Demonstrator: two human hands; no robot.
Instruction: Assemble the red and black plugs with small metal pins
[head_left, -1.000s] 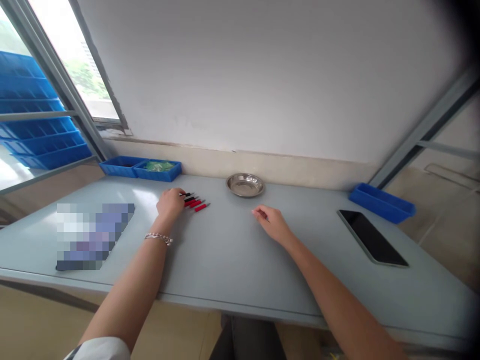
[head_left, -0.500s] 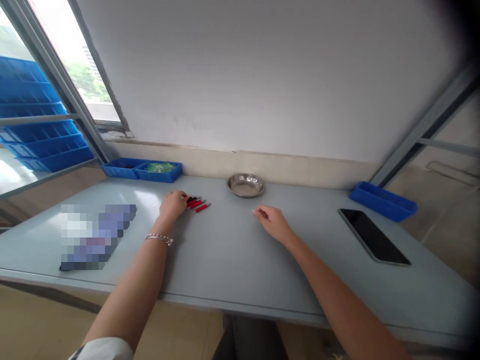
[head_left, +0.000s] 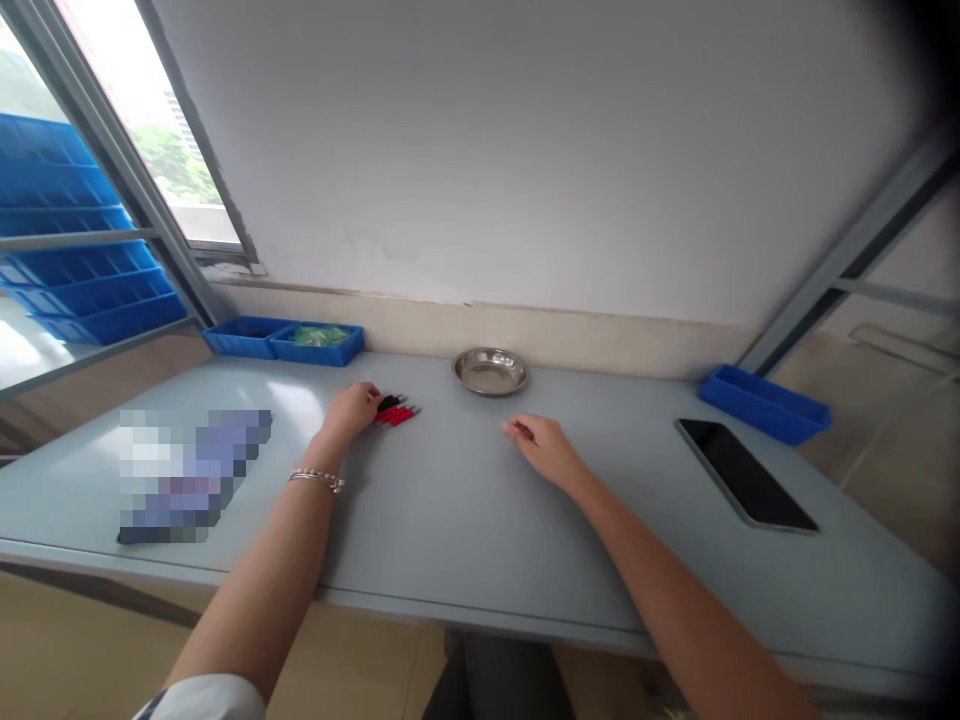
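At the left of the middle of the table (head_left: pixel 450 510), my left hand (head_left: pixel 355 410) has its fingers closed at the near-left ends of several short, plug-like pieces with metal tips. The black pieces (head_left: pixel 389 403) lie at the fingertips; red pieces (head_left: pixel 399 416) lie close beside them, tips pointing right. My right hand (head_left: pixel 546 447) is curled over the table, thumb and fingers pinched together; whether anything is between them is hidden. Beyond it, near the wall, stands a round, shallow metal dish (head_left: pixel 490 373).
Two blue bins (head_left: pixel 319 345) stand at the back left, one with a green-looking bag inside. A blurred-out item (head_left: pixel 195 480) lies on the left. At the right are a dark-screened tablet (head_left: pixel 742 475) and a long blue bin (head_left: pixel 765 403). Stacked blue bins (head_left: pixel 82 240) fill the left shelf.
My left hand has shifted slightly right at the pieces. The red pieces now lie closer together, with the nearest one drawn up against the others. My right hand has barely moved.
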